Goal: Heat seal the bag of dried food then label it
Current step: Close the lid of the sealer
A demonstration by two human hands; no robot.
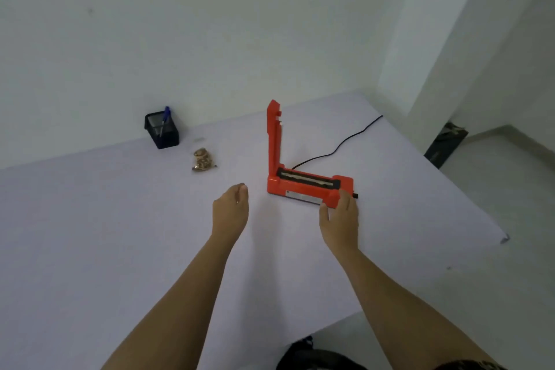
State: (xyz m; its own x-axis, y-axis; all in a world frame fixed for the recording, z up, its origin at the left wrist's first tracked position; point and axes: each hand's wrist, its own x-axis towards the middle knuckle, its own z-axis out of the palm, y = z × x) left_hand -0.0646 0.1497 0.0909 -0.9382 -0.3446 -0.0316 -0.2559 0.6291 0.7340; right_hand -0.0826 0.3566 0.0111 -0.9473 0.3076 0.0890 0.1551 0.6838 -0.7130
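Two bare arms reach up from the bottom of the frame over a flat pale purple table (90, 234); the left hand (230, 204) hangs just over the table near the middle, fingers loose, holding nothing; the right hand (341, 215), a little right of the middle, grips the near right end of a red plastic heat sealer (309, 186); its long red lid (274, 135) stands straight up at the left end, so the dark strip on the base shows; a thin black cord (345, 141) runs from behind it to the upper right; the small clear bag of brown dried food (203, 160) lies on the table up and left of the left hand, apart from both hands and the sealer; a black mesh pen pot (162, 131) with a blue pen (165, 119) stands further to the upper left; I think the step now is getting the sealer ready; to do it well, hold the sealer firm with the right hand, fetch the bag with the left, lay its open top flat across the strip with no food under it, then press the lid down evenly.
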